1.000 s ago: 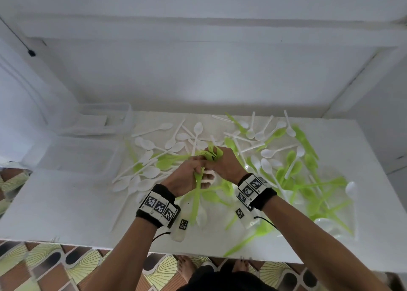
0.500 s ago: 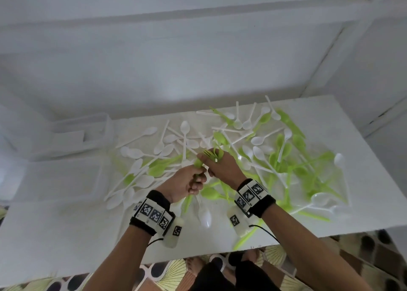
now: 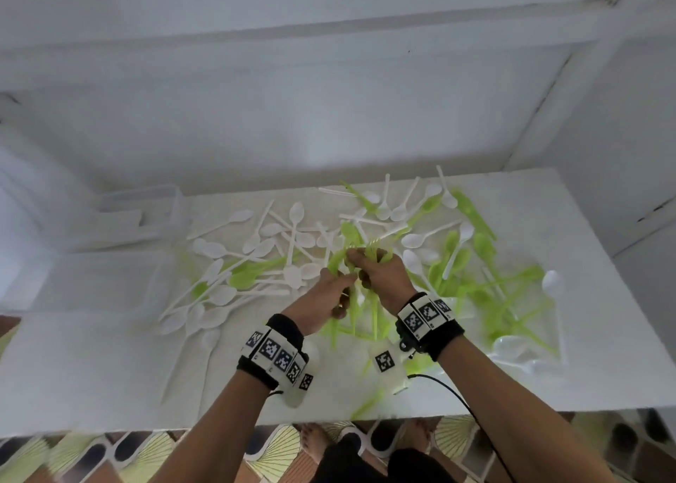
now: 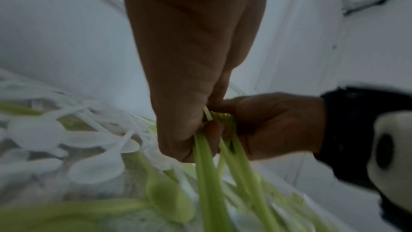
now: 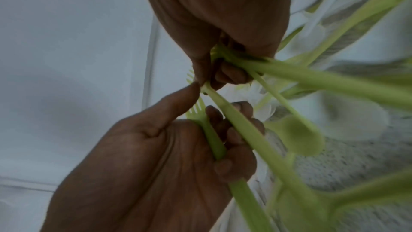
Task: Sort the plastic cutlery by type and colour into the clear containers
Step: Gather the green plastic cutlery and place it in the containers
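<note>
Fingers of both hands are curled round green forks: the left hand (image 3: pixel 323 292) grips a fork (image 5: pixel 207 130) by its neck, and the right hand (image 3: pixel 384 272) clenches a bunch of forks (image 3: pixel 365 310) whose handles hang down toward the table (image 3: pixel 91 365). The two fists touch above the heap of loose cutlery. Both clear containers (image 3: pixel 142 208) stand well apart at the table's far left, seemingly holding no cutlery.

Likely risk: passing one fork between fists could loosen the bunch, since the handles are thin, smooth and slippery, and one may drop back into the heap. White spoons (image 3: pixel 234 219) lie tangled with green ones, all slim-stemmed with oval bowls, so tines may snag.
</note>
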### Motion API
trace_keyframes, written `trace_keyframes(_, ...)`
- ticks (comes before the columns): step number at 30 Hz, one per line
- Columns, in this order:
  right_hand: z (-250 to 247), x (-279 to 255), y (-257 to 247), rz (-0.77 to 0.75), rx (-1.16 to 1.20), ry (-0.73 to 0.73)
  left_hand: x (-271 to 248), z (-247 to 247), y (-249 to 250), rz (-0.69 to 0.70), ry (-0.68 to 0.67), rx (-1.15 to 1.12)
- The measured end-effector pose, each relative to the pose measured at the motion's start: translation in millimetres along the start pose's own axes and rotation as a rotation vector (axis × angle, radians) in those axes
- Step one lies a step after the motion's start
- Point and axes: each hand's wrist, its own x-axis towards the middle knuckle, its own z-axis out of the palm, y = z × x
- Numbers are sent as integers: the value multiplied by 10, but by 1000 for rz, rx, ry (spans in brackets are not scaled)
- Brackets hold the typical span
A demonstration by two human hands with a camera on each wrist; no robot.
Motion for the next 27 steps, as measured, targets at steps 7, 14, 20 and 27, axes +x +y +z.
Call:
trace_keyframes(7,-391,-81,-176,121,198,-148,-17,511,132,60,-22,27)
trace_keyframes(14,-750,78,-241,-4,-48,-74,42,807,203,56,-38,-40)
trace_keyframes(20,-863,158,-437,78,-116,-190,63,929,204,81,53,-155)
trace_keyframes(27,-873,125,-441,-71,-100,-262,75,843,252,54,-90,-374)
